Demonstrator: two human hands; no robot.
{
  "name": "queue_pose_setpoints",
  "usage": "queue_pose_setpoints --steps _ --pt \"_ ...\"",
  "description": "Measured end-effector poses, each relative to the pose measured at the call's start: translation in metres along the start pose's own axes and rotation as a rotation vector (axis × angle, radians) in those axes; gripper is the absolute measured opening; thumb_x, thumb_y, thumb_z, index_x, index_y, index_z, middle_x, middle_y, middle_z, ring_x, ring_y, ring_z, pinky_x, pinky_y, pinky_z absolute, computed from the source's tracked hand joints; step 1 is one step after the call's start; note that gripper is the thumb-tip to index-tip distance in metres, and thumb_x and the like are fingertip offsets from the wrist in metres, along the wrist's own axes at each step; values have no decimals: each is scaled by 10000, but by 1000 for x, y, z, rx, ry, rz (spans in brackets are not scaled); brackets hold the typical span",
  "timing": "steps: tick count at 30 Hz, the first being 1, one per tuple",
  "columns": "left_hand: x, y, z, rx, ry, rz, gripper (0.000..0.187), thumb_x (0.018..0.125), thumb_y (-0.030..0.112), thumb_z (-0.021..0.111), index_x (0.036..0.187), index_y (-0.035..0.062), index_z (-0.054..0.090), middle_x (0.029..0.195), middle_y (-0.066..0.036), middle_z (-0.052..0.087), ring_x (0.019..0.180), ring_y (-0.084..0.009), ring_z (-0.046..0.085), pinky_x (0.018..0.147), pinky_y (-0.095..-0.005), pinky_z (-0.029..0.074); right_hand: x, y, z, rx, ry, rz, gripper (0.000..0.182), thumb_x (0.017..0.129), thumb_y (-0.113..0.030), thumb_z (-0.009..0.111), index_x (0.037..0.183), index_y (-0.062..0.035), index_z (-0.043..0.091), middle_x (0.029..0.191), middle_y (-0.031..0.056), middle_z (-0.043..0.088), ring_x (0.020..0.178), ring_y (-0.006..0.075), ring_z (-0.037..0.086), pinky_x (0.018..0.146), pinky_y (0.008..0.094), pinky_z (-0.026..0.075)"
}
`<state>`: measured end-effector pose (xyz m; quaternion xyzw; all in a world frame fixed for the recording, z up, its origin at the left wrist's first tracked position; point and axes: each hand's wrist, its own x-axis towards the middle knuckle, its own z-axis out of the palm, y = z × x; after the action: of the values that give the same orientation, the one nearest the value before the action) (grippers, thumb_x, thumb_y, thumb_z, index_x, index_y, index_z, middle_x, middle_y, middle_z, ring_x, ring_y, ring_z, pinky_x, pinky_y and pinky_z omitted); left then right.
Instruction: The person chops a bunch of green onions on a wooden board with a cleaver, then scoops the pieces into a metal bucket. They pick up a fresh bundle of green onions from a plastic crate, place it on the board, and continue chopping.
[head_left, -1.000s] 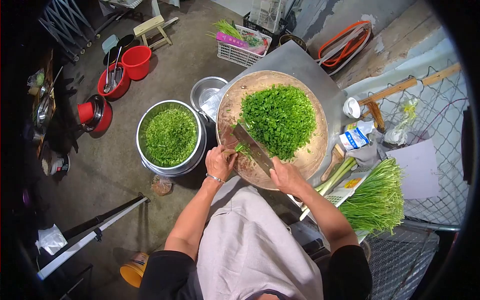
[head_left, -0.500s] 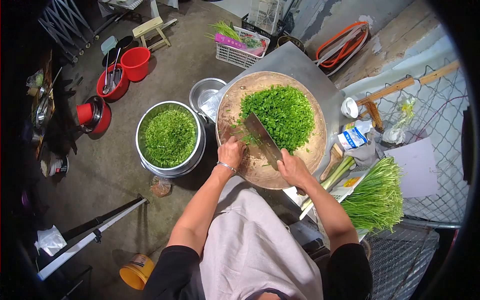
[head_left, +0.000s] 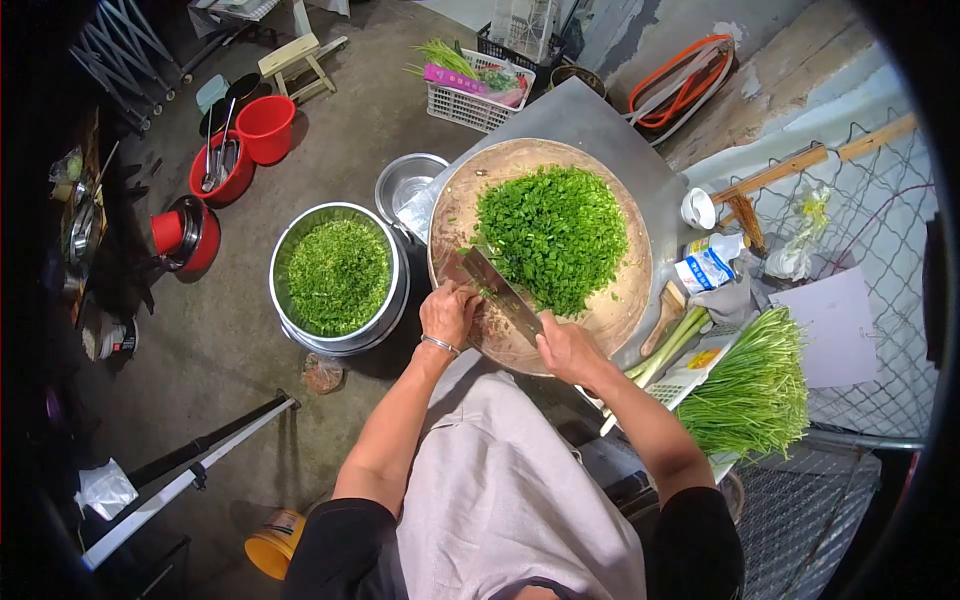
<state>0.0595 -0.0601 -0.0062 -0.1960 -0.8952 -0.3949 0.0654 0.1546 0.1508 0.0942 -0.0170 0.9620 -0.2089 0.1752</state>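
Observation:
My right hand [head_left: 568, 349] is wrapped round the handle of a cleaver [head_left: 507, 300]. Its blade slants up and left across the near part of a round wooden chopping board [head_left: 638, 270]. Close by the blade's far end is my left hand [head_left: 448, 314], fingers bent and drawn together; what they hold, if anything, is hidden. A few green bits lie by the blade. Beyond the cleaver, a large heap of chopped greens [head_left: 553, 235] covers the board's middle.
Left of the board stands a metal pot [head_left: 281, 305] of chopped greens, with a metal basin [head_left: 410, 170] behind. At right, a white basket [head_left: 705, 375] holds long green stalks [head_left: 750, 390], beside a brush [head_left: 663, 318] and a white-and-blue packet [head_left: 702, 271]. Red buckets [head_left: 266, 128] sit on the floor.
The cleaver has shifted left and toward me, away from the heap's edge. Both my hands have moved slightly left. The heap looks much the same.

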Motion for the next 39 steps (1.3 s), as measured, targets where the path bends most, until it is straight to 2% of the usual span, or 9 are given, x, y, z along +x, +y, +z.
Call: queue_pose_setpoints --steps 5,8,10,21,27,30,35,38,39 --pt "-6 -14 -2 -115 146 40 91 850 99 756 932 79 790 880 -118 704 757 -286 698 666 -392 550 -5 -8 -13 17 0 -25 267 984 -195 550 1103 22 449 737 290 656 749 515 657 700 599 505" --pt "-11 -13 -29 -195 67 -110 73 855 74 748 918 51 778 897 -106 724 738 -274 691 661 -352 553 -1 -4 -6 -11 -23 -34 287 984 -196 551 1134 28 453 727 286 657 749 516 658 701 602 506" --pt "-19 -28 -34 -249 141 -154 112 882 85 735 978 48 780 874 -109 717 659 -203 639 617 -320 514 3 -2 -6 -10 -25 -39 302 984 -197 552 1151 33 453 722 286 656 748 517 658 700 605 507" --pt "-102 -112 -74 -92 145 -455 92 889 103 724 934 33 763 853 -111 724 672 -215 689 655 -325 550 -1 -12 -10 19 -41 -64 313 973 -196 560 1171 18 443 701 298 639 716 521 648 682 607 508" --pt "-138 -150 -77 -82 172 -509 117 882 125 732 934 27 765 834 -119 724 690 -224 697 673 -341 557 10 5 1 56 -78 -102 282 985 -218 551 1129 0 444 733 291 647 751 488 662 676 585 515" --pt "-142 -156 -83 -71 146 -530 121 883 133 732 932 28 765 839 -121 728 693 -227 699 672 -343 556 19 10 -16 82 -214 70 278 992 -236 545 1128 -11 455 739 268 650 736 466 665 680 570 524" --pt "-106 -137 -90 -88 67 -533 125 886 129 733 944 22 762 873 -128 732 728 -229 705 684 -340 554 21 45 -25 48 79 95 297 986 -247 563 1149 -6 501 775 271 664 735 470 663 701 528 538" --pt "-65 -124 -77 -144 105 -278 107 890 108 725 945 25 763 900 -135 726 748 -238 700 692 -343 552 6 45 -19 313 292 65 319 963 -215 617 1169 9 522 780 281 656 705 444 659 691 484 542" --pt "-44 -107 -78 -140 89 -198 117 891 73 719 982 4 746 915 -136 721 772 -249 700 694 -338 553 2 51 -12 353 384 47 290 967 -185 650 1154 12 549 712 192 644 625 315 646 608 408 536"
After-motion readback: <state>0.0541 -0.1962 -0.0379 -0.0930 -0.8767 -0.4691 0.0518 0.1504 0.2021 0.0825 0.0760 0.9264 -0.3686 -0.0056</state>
